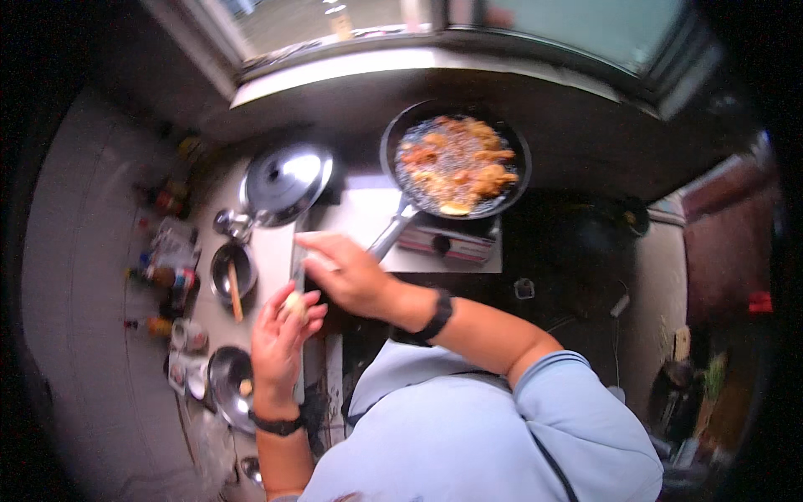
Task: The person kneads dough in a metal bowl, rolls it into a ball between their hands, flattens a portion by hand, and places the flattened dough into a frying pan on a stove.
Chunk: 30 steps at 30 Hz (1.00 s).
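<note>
My left hand (276, 345) holds a small pale lump (295, 305) in its fingers, palm turned up; blur hides what the lump is. Just above and to the right of it is my right hand (351, 273), thumb and fingers extended to the left. Something pale shows between thumb and forefinger, but I cannot tell whether it is held. Beyond the right hand, a dark frying pan (384, 150) rests on a portable gas stove (452, 245). Golden-brown pieces of food (458, 157) fry in its bubbling oil. The pan's handle (395, 232) points towards me, behind the right hand.
A shiny metal lid (282, 182) lies left of the pan. Along the left counter (273, 251) are a metal bowl (216, 270) with a wooden stick (235, 292), a larger metal bowl (229, 401) and several bottles (169, 276). A window (564, 31) is at the back.
</note>
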### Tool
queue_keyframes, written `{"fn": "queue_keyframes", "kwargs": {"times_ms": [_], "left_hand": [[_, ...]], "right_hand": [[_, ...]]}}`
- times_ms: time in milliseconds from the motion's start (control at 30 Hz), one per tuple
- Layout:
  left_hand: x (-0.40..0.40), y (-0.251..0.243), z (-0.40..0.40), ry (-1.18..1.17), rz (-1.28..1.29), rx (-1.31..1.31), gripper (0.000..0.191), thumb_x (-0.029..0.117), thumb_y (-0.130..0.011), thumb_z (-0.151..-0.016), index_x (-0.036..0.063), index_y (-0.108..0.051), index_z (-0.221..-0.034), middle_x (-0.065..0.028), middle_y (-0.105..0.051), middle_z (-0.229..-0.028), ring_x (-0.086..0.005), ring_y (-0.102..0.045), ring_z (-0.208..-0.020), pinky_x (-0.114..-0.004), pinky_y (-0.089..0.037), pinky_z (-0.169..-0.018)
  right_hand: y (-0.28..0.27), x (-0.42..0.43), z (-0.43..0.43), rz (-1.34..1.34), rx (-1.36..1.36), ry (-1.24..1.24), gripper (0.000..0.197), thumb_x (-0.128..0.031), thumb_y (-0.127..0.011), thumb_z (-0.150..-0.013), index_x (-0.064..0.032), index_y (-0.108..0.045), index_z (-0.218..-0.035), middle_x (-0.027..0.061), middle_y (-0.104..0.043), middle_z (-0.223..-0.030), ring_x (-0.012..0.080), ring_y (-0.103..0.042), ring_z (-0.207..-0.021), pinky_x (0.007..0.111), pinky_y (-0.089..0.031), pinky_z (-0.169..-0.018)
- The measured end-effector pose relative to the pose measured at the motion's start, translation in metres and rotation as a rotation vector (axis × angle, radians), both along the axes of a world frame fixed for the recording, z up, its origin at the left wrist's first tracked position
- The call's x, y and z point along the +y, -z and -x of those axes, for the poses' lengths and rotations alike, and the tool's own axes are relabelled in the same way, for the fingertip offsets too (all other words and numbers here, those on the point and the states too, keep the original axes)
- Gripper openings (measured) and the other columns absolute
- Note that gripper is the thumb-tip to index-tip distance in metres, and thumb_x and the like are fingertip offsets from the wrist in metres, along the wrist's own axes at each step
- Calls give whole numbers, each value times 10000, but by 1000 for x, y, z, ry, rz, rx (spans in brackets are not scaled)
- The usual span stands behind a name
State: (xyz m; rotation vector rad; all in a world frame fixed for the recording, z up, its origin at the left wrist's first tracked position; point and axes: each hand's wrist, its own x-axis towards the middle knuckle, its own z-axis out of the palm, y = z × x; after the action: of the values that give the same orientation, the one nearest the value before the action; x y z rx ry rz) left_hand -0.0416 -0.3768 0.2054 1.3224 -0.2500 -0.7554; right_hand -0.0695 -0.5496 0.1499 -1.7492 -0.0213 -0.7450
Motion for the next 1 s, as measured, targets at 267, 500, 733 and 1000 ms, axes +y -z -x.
{"fn": "queue_keyframes", "kwargs": {"times_ms": [267, 500, 733, 1000], "left_hand": [[-29, 7, 2, 62, 66, 70, 542, 104, -599, -893, -52, -316, -1327, -181, -575, -1144, -254, -599, -1046, -314, -511, -887], [-28, 4, 5, 230, 280, 229, 705, 285, -636, -876, -57, -265, -1369, -160, -510, -1223, -226, -547, -1112, -330, -477, -938], [-23, 8, 12, 14, 74, 29, 535, -13, -645, -822, -55, -394, -1292, -160, -525, -1220, -204, -572, -1072, -318, -477, -938], [-18, 10, 0, -165, 14, -156, 240, 15, -638, -847, -47, -582, -1072, -114, -657, -987, -166, -642, -898, -267, -524, -827]], "right_hand": [[-16, -33, 33, -41, -63, -308, 407, -221, -741, -751, -72, -624, -1111, 107, -627, -1014, 246, -583, -922, 321, -478, -802], [-22, -29, 29, 116, -105, -302, 308, -117, -745, -705, -101, -686, -1007, 63, -618, -897, 225, -554, -841, 322, -452, -769], [-20, -15, 30, -536, 31, -423, 262, 41, -653, -803, 36, -618, -1063, 95, -631, -973, 145, -620, -922, 245, -510, -811], [-17, -16, 21, 33, -113, -335, 479, -168, -655, -840, -38, -509, -1277, 165, -427, -1334, 260, -439, -1223, 364, -402, -959]]}}
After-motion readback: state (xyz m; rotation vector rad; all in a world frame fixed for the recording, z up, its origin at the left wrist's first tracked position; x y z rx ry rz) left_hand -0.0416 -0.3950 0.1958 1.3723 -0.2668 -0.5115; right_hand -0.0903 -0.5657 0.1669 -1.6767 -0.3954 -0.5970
